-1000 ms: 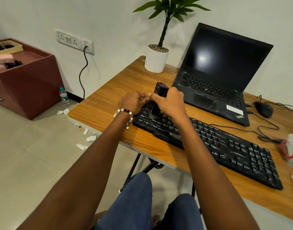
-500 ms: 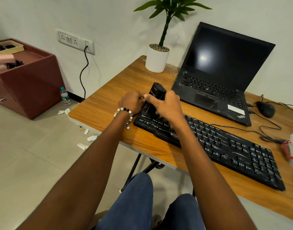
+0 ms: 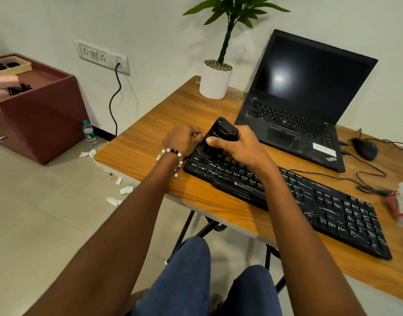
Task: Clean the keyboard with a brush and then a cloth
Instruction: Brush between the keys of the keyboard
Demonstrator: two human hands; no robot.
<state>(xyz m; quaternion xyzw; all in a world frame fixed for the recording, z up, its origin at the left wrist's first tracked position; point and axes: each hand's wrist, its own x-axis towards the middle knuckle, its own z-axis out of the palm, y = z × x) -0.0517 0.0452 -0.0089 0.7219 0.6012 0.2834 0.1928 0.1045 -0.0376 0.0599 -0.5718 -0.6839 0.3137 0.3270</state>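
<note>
My left hand (image 3: 182,140) curls at the keyboard (image 3: 287,192)'s left end; what it grips I can't tell. My right hand (image 3: 239,147) grips the brush (image 3: 221,135) there. The keyboard's long axis runs toward four o'clock.

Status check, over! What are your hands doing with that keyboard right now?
Right hand grips the black brush on the keyboard, left end. Left hand rests at the keyboard's left corner. Nothing in the way, over.
</note>
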